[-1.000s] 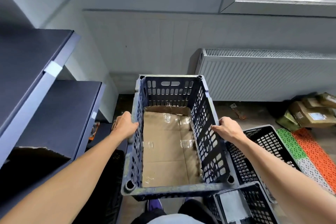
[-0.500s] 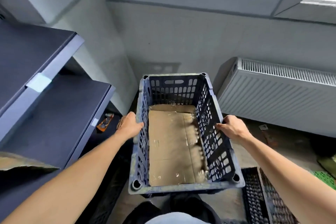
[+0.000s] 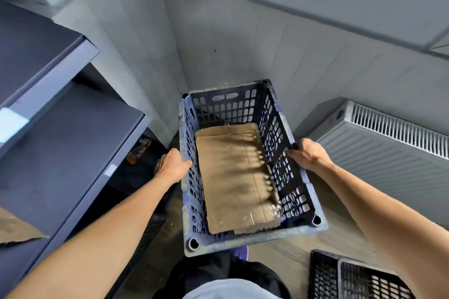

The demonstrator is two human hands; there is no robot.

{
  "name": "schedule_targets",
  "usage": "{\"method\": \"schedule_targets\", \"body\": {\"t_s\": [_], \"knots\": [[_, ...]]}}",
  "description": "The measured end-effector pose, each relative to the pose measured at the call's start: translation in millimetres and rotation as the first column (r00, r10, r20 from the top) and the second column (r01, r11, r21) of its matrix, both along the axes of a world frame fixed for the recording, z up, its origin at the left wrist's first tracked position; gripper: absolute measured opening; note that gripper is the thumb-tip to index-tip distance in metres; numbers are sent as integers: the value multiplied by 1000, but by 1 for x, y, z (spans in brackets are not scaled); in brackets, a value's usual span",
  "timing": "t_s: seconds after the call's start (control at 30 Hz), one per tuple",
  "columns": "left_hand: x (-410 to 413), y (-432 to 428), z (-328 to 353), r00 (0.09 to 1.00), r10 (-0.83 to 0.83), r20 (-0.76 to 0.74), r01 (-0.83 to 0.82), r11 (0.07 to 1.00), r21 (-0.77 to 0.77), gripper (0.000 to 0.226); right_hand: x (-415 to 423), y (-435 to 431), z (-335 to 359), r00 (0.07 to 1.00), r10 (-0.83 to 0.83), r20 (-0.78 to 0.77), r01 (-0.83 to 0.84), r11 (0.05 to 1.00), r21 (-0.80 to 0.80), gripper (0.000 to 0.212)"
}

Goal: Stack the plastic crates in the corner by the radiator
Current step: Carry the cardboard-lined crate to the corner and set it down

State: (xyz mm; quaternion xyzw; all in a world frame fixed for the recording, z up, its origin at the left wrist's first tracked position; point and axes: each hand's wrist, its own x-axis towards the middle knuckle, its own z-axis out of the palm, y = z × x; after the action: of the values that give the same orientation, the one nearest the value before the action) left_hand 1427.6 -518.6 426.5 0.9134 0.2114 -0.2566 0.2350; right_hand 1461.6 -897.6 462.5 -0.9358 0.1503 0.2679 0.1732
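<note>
i've swung the crate (image 3: 255,241) to the corner (image 3: 175,56) by the radiator (image 3: 388,153). left hand (image 3: 173,165) and right hand (image 3: 307,154) grip its sides; lowering's next.

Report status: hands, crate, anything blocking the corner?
Hands: left hand and right hand grip long rims of the blue crate. Lined with cardboard, far end toward the corner beside the radiator. No visible obstruction; underneath hidden.

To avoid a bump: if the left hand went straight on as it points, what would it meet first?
Probably the left wall of the blue crate, which the left hand grips; beyond, depth is unclear.
</note>
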Motion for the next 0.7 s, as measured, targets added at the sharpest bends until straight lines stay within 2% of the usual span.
{"method": "schedule_targets", "body": {"t_s": [0.37,0.47,0.6,0.7], "knots": [[74,-4,-58,990,72,-124,-79,996,-49,29,107,14,-40,994,56,-89,-62,996,-57,25],[78,-5,-68,981,129,-142,-137,989,-51,26,130,17,-57,982,119,-145,-127,991,-48,33],[79,-9,-86,966,192,-174,-199,980,-27,25,157,25,-79,962,196,-187,-207,978,-39,28],[77,-13,-108,935,294,-199,-305,952,-27,21,178,26,-103,954,225,-200,-238,970,-47,34]]}}
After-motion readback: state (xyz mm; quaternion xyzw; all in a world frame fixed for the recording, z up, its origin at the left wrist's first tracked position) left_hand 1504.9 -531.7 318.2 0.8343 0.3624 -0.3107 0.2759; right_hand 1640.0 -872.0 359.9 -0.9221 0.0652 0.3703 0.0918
